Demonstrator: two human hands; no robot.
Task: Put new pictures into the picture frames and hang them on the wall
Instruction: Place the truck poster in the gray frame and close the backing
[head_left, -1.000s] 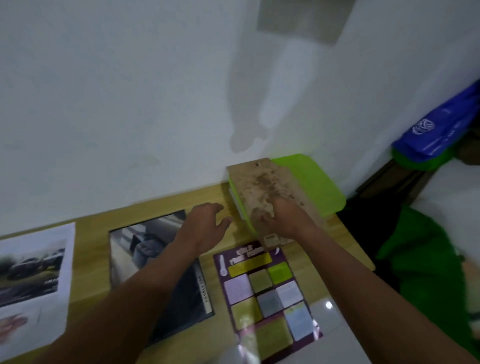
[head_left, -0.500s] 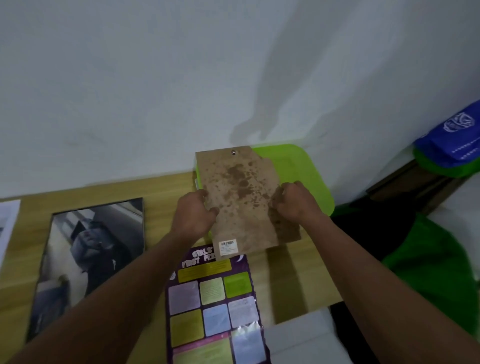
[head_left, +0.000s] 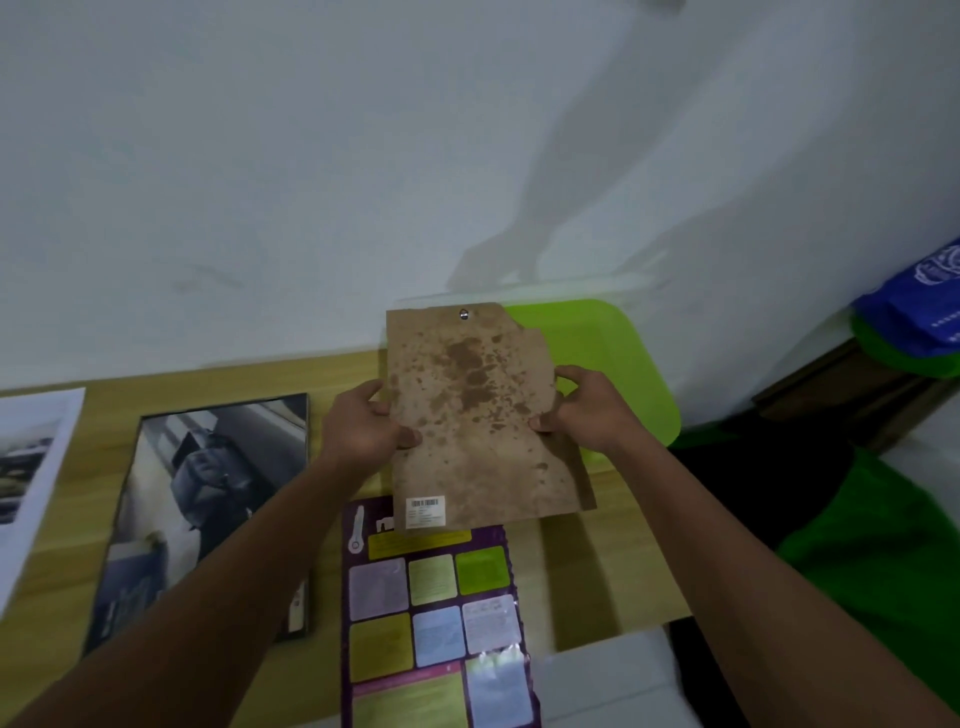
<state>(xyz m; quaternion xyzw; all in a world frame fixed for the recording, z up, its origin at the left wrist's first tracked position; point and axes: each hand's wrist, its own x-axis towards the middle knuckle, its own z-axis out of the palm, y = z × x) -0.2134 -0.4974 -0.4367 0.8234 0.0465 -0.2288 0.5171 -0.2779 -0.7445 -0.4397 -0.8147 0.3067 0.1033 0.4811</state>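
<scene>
Backing board (head_left: 467, 415), sides pinched by left hand (head_left: 363, 428) and right hand (head_left: 589, 410).

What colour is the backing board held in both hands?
Brown backing board, mottled with darker brown stains, white barcode label at its lower left. Head view.
</scene>
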